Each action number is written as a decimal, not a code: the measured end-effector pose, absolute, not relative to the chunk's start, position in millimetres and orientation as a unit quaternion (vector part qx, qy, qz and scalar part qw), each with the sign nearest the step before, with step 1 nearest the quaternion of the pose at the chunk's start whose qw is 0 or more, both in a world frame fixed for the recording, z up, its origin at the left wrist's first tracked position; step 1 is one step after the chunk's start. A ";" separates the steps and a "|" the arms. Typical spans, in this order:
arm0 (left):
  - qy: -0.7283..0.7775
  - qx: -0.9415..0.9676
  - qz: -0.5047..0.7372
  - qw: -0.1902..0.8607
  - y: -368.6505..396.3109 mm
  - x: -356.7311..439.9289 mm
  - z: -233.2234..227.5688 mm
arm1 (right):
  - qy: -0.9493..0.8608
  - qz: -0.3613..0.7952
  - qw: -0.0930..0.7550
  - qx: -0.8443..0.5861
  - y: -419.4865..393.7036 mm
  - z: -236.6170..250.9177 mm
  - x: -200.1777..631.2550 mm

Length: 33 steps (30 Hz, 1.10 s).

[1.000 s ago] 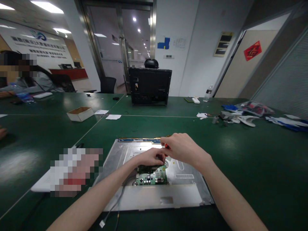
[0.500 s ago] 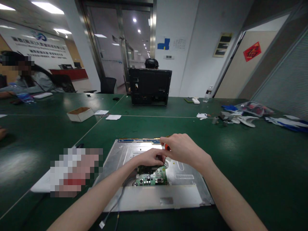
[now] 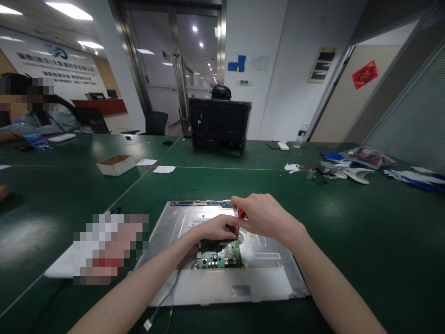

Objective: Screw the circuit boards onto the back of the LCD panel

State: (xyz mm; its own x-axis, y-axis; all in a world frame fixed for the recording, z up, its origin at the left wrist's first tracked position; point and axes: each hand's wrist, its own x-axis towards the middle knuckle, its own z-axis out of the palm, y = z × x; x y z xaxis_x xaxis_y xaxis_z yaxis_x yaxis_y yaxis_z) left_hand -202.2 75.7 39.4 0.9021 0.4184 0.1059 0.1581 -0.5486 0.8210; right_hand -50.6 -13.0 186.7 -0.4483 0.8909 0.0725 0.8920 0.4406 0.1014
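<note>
- Closed around a red-handled screwdriver [image 3: 242,212], the right hand [image 3: 266,218] sits just above centre frame, fingers curled over the handle; only a sliver of red shows, and the shaft and tip are hidden.
- Left hand [image 3: 217,228] rests fingertips-down, pinched together beside the tool's lower end, touching the top edge of a green circuit board [image 3: 219,255]. Whether it grips anything small cannot be told.
- Green circuit board lies flat at lower centre, mounted on a silver metal monitor back panel [image 3: 271,260]; it sits directly below both hands, toward the viewer, the left hand being nearer.
- Panel's long axis runs left to right across the frame on a dark green table [image 3: 347,232].
- Loose cable [image 3: 163,301] trails from the board toward the bottom edge.
- Open cardboard box [image 3: 116,164], left of centre, looks empty as far as visible.
- Black monitor casing [image 3: 219,125] stands upright at upper centre, a person partly hidden behind it.
</note>
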 end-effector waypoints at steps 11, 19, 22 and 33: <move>0.184 0.872 0.153 0.427 76.6 -202.2 35.1 | -0.861 -0.032 0.008 -0.507 -17.6 189.3 -47.5; 0.163 0.867 0.144 0.448 75.7 -202.5 39.1 | -0.851 -0.050 0.002 -0.523 -12.9 186.7 -49.5; 0.187 0.864 0.150 0.442 74.6 -201.8 39.4 | -0.855 -0.052 0.012 -0.516 -14.1 186.6 -48.4; 0.168 0.875 0.144 0.431 74.1 -202.3 43.7 | -0.847 -0.065 0.001 -0.528 -12.5 186.1 -48.7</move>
